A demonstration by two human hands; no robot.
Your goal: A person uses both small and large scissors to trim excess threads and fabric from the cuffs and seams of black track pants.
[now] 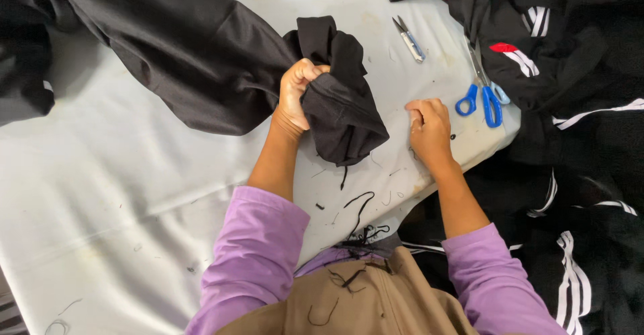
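1. Step in hand, by my reading: thread cleanup on the black garment (201,60). Your left hand (295,97) was fisted tight on a bunched fold of it, lifted just off the pale surface (100,174).
2. The garment ran up and away to the left of that hand; the gathered end hung just right of your knuckles.
3. Your right hand (429,128) lay on the surface, fingers curled together, apparently pinching something small; what it held could not be made out.
4. Blue-handled scissors (484,93) lay just beyond and right of the right hand; small thread snips (409,38) farther off, above it.
5. Loose black threads (359,207) lay near your wrists.
6. Next move probably called for a steady grip and reaching for a cutter.
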